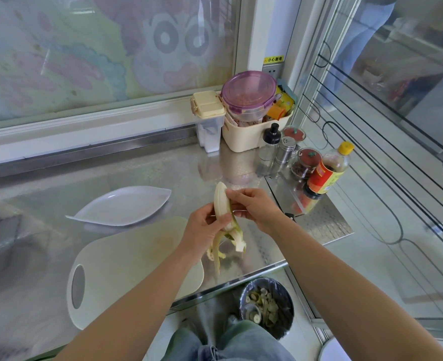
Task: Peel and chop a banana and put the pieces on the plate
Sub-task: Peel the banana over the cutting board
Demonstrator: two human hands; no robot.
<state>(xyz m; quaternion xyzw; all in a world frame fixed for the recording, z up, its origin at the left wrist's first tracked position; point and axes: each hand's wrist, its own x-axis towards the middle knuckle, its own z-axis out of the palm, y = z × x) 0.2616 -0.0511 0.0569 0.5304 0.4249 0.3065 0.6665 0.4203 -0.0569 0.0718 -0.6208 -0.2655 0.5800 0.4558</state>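
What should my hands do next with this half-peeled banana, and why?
Probably draw the right hand downward to strip off the peel it pinches. The banana is bare at the top, other strips hang below the left hand gripping its lower part, and one green strip clings along the flesh. Then it can go to the cutting board.

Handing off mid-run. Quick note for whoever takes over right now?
Left hand: grips the banana low down, held above the counter.
Right hand: pinches a strip of peel beside the bared flesh.
Done: upper part bared, strips hang down.
Left: finish peeling, chop on the cutting board, move pieces to the plate; both hold nothing yet.
What looks like a knife lies right of the hands; the bin is below.
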